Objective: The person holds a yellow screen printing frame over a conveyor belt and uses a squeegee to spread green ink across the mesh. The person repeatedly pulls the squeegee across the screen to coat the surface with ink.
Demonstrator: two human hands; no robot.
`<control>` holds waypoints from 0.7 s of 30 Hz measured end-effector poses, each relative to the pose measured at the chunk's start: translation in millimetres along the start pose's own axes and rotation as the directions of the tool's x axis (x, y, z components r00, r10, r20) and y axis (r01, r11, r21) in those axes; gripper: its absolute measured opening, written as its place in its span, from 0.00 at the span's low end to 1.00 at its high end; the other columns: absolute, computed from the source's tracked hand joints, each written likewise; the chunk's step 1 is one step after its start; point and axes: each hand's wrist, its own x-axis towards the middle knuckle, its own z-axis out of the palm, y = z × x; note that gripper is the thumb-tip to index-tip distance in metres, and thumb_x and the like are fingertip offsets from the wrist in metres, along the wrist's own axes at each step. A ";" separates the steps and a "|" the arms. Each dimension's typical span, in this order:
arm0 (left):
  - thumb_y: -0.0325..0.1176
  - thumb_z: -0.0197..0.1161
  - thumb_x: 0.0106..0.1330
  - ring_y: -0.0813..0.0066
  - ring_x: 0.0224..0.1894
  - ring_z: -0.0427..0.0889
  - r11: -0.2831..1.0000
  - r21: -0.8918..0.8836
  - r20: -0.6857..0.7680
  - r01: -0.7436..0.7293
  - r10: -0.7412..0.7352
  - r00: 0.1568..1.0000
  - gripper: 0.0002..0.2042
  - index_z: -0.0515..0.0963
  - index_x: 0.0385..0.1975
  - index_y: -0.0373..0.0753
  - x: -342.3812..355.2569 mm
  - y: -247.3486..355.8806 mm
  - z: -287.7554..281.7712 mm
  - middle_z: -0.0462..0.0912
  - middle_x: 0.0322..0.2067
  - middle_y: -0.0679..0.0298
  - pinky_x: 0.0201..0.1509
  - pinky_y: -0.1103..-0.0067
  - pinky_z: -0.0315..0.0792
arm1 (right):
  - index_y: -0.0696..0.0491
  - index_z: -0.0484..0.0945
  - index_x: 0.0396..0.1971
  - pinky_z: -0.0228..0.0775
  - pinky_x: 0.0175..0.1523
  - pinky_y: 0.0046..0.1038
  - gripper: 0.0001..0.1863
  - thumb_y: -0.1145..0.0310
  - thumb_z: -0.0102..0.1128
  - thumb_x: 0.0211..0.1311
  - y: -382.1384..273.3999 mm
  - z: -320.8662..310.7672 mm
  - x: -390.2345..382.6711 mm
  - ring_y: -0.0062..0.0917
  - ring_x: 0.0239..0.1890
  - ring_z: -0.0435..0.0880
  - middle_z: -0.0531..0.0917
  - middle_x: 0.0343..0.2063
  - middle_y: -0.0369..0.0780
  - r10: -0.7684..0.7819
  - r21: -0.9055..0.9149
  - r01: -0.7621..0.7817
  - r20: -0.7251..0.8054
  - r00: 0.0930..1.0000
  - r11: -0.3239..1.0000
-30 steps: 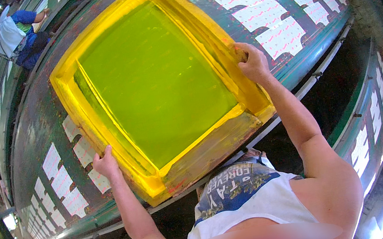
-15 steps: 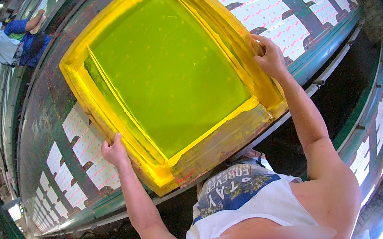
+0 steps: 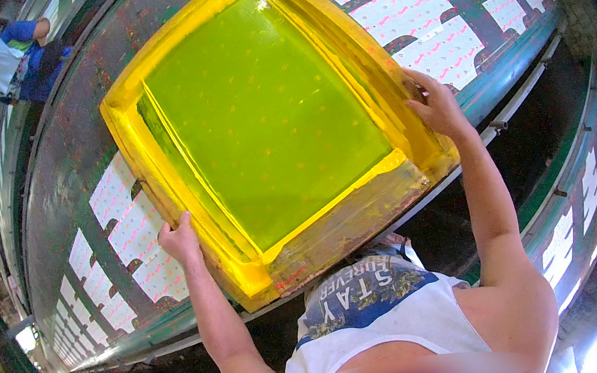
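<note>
A large screen-printing frame (image 3: 350,214) with yellow-stained sides is tilted over the long table in front of me. Its mesh (image 3: 267,116) is yellow-green and carries small faint marks. My left hand (image 3: 180,240) is closed on the frame's left side near the front corner, thumb on top and fingers hidden beneath. On the right side, my right hand (image 3: 441,103) grips the frame's outer edge with bent fingers. The near wall of the frame sits close to my body. How much of its underside touches the table is hidden.
White sheets with small red print (image 3: 414,8) lie in rows on the dark table (image 3: 73,169), right of the frame, and more sheets (image 3: 145,242) lie to its left. A metal rail (image 3: 520,107) runs along the near edge. Another person (image 3: 7,62) stands at the far left.
The frame has shifted slightly to the right and down in view, with both hands still on it. The person at the far left appears farther left.
</note>
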 end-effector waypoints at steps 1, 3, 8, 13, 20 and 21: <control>0.32 0.78 0.65 0.53 0.50 0.90 0.999 0.051 0.010 0.015 -0.016 1.000 0.21 0.86 0.52 0.24 0.5 -0.8 -2.4 0.90 0.50 0.43 0.59 0.63 0.81 | 0.50 0.79 0.72 0.81 0.65 0.35 0.32 0.74 0.74 0.67 8.2 -2.3 -13.8 0.36 0.60 0.89 0.89 0.59 0.46 0.039 0.019 -0.039 -0.004 0.999 0.999; 0.33 0.78 0.65 0.54 0.53 0.89 0.998 0.065 0.046 -0.007 0.004 0.999 0.25 0.84 0.58 0.24 5.5 -3.2 -5.5 0.89 0.54 0.43 0.61 0.63 0.80 | 0.53 0.80 0.70 0.82 0.61 0.31 0.28 0.74 0.72 0.71 26.8 -9.8 -47.7 0.29 0.54 0.91 0.91 0.56 0.44 0.092 0.085 -0.089 -0.027 0.995 0.992; 0.34 0.78 0.67 0.58 0.58 0.88 0.972 -0.050 0.012 -0.230 0.231 0.973 0.34 0.74 0.71 0.26 56.1 -1.7 -2.3 0.85 0.62 0.45 0.67 0.67 0.78 | 0.59 0.85 0.63 0.83 0.55 0.25 0.17 0.69 0.65 0.82 63.7 8.2 -96.6 0.22 0.45 0.91 0.93 0.46 0.41 0.329 0.502 -0.141 -0.307 0.893 0.853; 0.33 0.77 0.68 0.60 0.58 0.88 0.966 -0.070 0.013 -0.250 0.252 0.968 0.32 0.76 0.69 0.27 106.4 18.0 8.6 0.87 0.61 0.49 0.66 0.69 0.78 | 0.59 0.87 0.58 0.83 0.47 0.24 0.17 0.61 0.64 0.84 76.3 14.2 -97.0 0.22 0.40 0.91 0.94 0.41 0.42 0.537 0.642 -0.170 -0.434 0.723 0.747; 0.31 0.75 0.68 0.61 0.55 0.89 0.975 0.022 0.079 -0.220 0.217 0.973 0.26 0.81 0.64 0.29 113.5 28.1 2.9 0.90 0.57 0.53 0.63 0.69 0.78 | 0.58 0.89 0.56 0.78 0.41 0.22 0.18 0.58 0.62 0.85 73.0 10.4 -90.6 0.18 0.32 0.86 0.92 0.36 0.39 0.582 0.595 -0.287 -0.392 0.713 0.751; 0.30 0.75 0.68 0.62 0.55 0.89 0.975 0.001 0.080 -0.223 0.222 0.972 0.25 0.82 0.64 0.29 112.7 27.7 2.8 0.90 0.57 0.54 0.63 0.69 0.78 | 0.58 0.89 0.56 0.78 0.40 0.22 0.18 0.57 0.62 0.85 73.0 10.5 -90.6 0.17 0.31 0.85 0.92 0.36 0.39 0.579 0.583 -0.290 -0.400 0.711 0.759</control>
